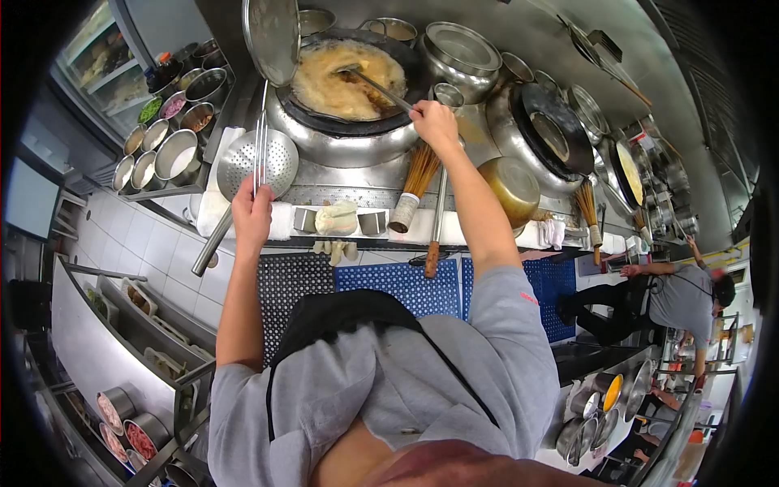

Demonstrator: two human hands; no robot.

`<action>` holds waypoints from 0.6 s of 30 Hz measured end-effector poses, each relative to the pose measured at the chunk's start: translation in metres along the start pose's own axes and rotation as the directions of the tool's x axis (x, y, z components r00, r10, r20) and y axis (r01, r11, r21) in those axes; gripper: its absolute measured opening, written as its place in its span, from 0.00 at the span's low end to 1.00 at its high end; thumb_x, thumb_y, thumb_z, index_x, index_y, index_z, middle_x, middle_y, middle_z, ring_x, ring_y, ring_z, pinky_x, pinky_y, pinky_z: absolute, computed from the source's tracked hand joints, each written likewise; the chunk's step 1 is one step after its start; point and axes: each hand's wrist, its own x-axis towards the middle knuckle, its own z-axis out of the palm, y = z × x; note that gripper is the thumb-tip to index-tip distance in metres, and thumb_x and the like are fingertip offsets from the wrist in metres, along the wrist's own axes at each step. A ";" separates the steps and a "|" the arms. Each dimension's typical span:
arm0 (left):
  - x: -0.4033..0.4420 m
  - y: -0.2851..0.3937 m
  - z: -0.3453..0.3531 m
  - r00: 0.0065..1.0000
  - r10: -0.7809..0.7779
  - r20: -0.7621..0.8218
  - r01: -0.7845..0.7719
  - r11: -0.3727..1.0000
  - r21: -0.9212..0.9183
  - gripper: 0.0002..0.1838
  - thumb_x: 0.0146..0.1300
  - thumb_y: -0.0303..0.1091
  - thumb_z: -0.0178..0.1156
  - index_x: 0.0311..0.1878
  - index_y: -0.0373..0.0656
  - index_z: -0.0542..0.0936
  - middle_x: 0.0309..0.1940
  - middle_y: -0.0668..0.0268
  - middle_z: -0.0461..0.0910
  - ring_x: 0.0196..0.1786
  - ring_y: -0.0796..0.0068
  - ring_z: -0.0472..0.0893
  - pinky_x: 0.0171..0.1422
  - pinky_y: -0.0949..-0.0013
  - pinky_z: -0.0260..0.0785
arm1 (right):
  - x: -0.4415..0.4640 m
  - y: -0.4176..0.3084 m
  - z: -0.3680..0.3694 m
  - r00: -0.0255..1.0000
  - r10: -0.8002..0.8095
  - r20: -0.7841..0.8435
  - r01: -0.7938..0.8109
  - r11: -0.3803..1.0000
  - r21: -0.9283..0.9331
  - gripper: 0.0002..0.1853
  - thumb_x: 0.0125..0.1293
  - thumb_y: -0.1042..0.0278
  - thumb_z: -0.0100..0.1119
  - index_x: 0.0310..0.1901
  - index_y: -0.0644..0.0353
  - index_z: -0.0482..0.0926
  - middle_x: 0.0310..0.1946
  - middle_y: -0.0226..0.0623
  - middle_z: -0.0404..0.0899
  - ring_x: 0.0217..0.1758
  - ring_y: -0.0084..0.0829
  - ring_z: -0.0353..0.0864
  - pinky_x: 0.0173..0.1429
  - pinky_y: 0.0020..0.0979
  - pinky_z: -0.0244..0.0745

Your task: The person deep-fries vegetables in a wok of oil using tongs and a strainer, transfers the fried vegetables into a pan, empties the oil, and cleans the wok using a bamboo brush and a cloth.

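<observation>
My right hand (436,126) is closed around the handle of a long-handled metal wok utensil (381,90). Its head lies in foaming yellow-brown liquid, so I cannot tell whether it is a ladle or a spatula. The liquid fills a large dark wok (414,69) on a steel stove ring. My left hand (253,213) grips the thin metal handle of a round mesh strainer (273,40), raised at the wok's left side. Beside that hand, a perforated skimmer (235,166) rests on the counter edge, its thick handle pointing toward me.
Bamboo brushes (419,174), a wooden-ended rod (435,235) and a yellowish metal pot (511,191) lie along the counter. Seasoning bowls (176,154) stand at left. A second wok (552,130) is at right. Another person (682,296) works further right.
</observation>
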 end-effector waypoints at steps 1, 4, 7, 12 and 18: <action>0.000 0.001 -0.001 1.000 -0.001 -0.002 0.001 1.000 0.000 0.14 0.67 0.28 0.52 0.54 0.35 0.76 0.24 0.74 0.72 0.19 0.90 0.64 0.20 0.81 0.55 | 0.004 -0.007 0.004 1.000 -0.014 -0.021 0.014 1.000 -0.014 0.10 0.60 0.59 0.61 0.39 0.52 0.85 0.35 0.48 0.84 0.42 0.50 0.83 0.49 0.46 0.77; 0.000 0.001 -0.001 1.000 -0.001 -0.008 0.001 1.000 0.002 0.14 0.67 0.28 0.51 0.54 0.35 0.76 0.24 0.73 0.72 0.19 0.90 0.64 0.20 0.81 0.55 | 0.021 -0.018 0.006 0.999 -0.026 -0.042 0.021 0.995 -0.097 0.10 0.61 0.59 0.60 0.40 0.52 0.84 0.36 0.48 0.83 0.42 0.51 0.83 0.48 0.47 0.77; 0.000 0.000 -0.005 1.000 0.007 -0.003 -0.007 1.000 0.030 0.11 0.67 0.28 0.51 0.49 0.36 0.76 0.23 0.74 0.71 0.19 0.90 0.64 0.20 0.81 0.54 | 0.029 -0.016 -0.005 0.999 -0.040 -0.019 0.037 0.989 -0.141 0.10 0.61 0.59 0.60 0.39 0.53 0.84 0.38 0.50 0.83 0.44 0.50 0.83 0.49 0.47 0.78; 0.001 -0.008 -0.009 0.999 0.038 0.019 -0.039 0.999 0.038 0.06 0.66 0.28 0.51 0.39 0.37 0.75 0.21 0.75 0.70 0.18 0.90 0.63 0.20 0.80 0.53 | 0.019 -0.004 -0.033 0.998 -0.006 0.058 0.017 0.980 -0.196 0.12 0.61 0.59 0.61 0.42 0.55 0.83 0.40 0.49 0.83 0.47 0.50 0.83 0.52 0.46 0.78; 0.003 -0.006 -0.006 1.000 0.001 0.005 -0.001 1.000 0.020 0.06 0.66 0.28 0.51 0.36 0.37 0.75 0.20 0.75 0.69 0.19 0.89 0.63 0.21 0.79 0.53 | -0.005 -0.003 -0.072 0.993 0.046 0.106 -0.024 0.979 -0.201 0.11 0.59 0.61 0.63 0.41 0.55 0.85 0.39 0.50 0.84 0.46 0.49 0.83 0.53 0.44 0.77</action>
